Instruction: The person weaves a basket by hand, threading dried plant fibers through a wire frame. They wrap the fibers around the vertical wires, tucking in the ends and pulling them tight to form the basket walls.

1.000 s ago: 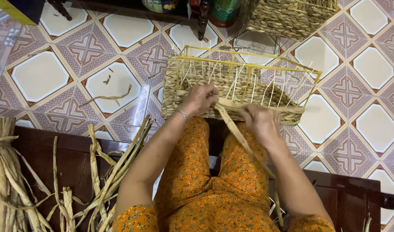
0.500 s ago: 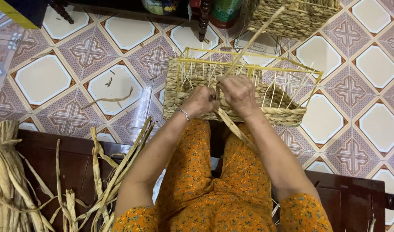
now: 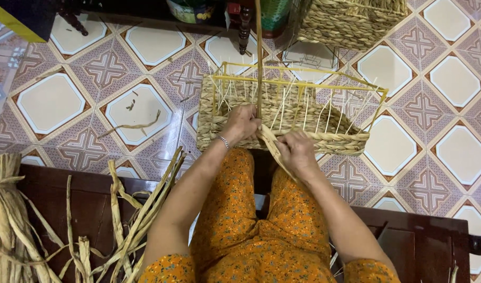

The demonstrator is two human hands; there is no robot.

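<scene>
Half-woven straw basket [image 3: 235, 123], yellow-framed

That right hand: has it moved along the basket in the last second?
Yes. The right hand came in leftward along the half-woven basket's near wall, now beside the left hand.

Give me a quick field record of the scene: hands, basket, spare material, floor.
Left hand: grips an upright flat straw strand at the basket's near wall
Right hand: holds a wide dry fibre strip at the same wall
Half-woven rectangular straw basket on a yellow wire frame: walls unfinished, white stakes showing
Spare dried reed bundle: on the dark wooden bench
Patterned tiled floor: loose fibre scraps
</scene>
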